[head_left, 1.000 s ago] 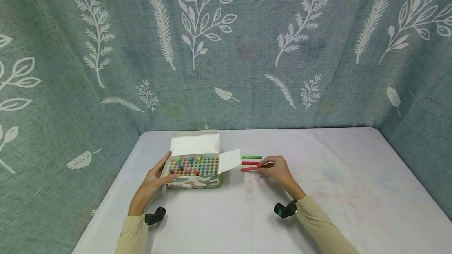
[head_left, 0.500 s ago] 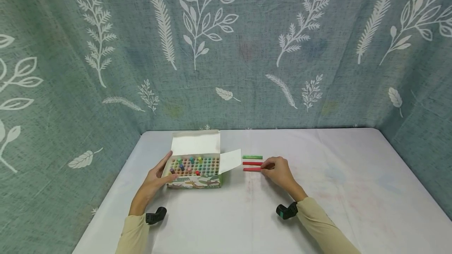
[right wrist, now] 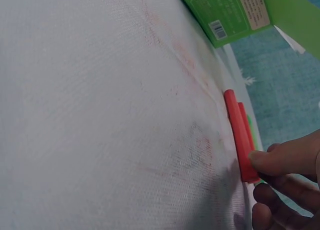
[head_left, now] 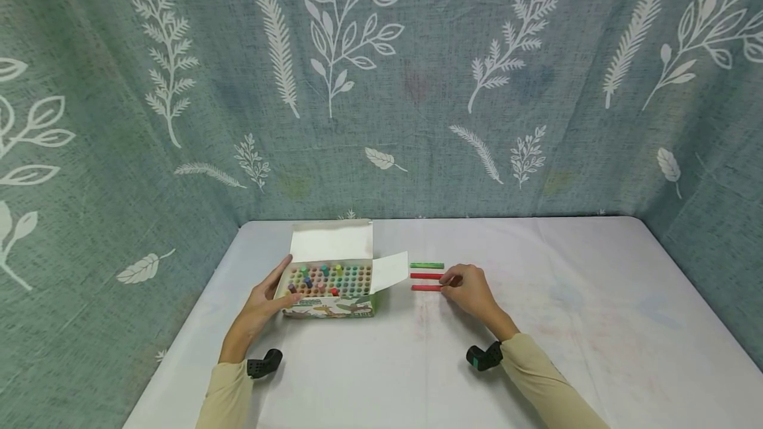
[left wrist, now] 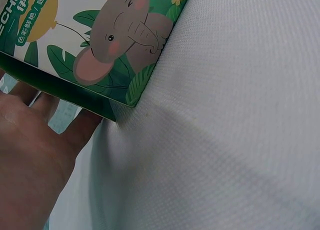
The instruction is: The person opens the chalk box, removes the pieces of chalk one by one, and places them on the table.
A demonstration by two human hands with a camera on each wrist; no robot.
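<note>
An open cardboard box (head_left: 326, 310) printed with animals stands on the table, its tray pierced by rows of holes. Several coloured chalk sticks poke up from the tray. My left hand (head_left: 257, 310) grips the box's left end, thumb at the front and fingers at the side. To the right of the box, a green chalk stick (head_left: 426, 265) and a red chalk stick (head_left: 425, 276) lie side by side. Closest to me is a second red chalk stick (right wrist: 239, 135); my right hand (head_left: 469, 290) pinches its right end between thumb and fingers.
The box's white lid (head_left: 331, 242) stands up at the back, and a side flap (head_left: 389, 271) spreads right toward the chalk sticks. White cloth (head_left: 369, 376) with faint coloured smudges covers the table. A green leaf-patterned curtain (head_left: 417, 171) closes off the back and sides.
The nearest red chalk stick has turned from a slight slant to nearly parallel with the others. My right hand has shifted slightly right with it. The left hand stays on the box.
</note>
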